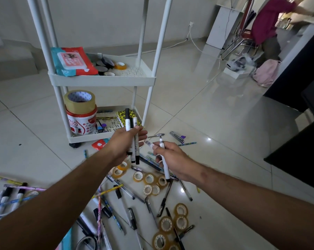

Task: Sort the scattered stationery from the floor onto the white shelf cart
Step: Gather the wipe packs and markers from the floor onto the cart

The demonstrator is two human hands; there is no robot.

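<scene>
1. The left hand (127, 141) is raised in front of the white shelf cart (102, 80), its fingers (140, 136) curled round a bundle of markers (132, 138) held nearly upright; the black caps stick out above and below the fist, level with the cart's bottom tray.
2. The right hand (170, 159) is just right of the left hand and a little lower; its fingers pinch a single white marker (164, 163), tilted, its tip up near the bundle and its black end down by the wrist.
3. A second pen-like thing (149, 143) lies between the two hands; whether the right fingers hold it too I cannot tell.
4. On the floor (215, 123) in front of the cart, under both forearms, lie the scattered pens (165, 201), patterned pencils (99, 212) and many small clear tape rolls (149, 178). More markers (6, 201) lie far left of the cart's front.
5. A stapler (177, 137) rests on the floor just right of the cart's bottom tray.
6. The cart's middle tray carries a red and teal wipes pack (73, 61), dark tape rolls (103, 64) and one amber roll (120, 65).
7. The bottom tray holds a white tub (81, 123) with a big brown tape roll (79, 101) on top, and a yellow patterned notebook (129, 116) behind the bundle.
8. Writing on the tub, the wipes pack and the marker barrels is too blurred to read.
</scene>
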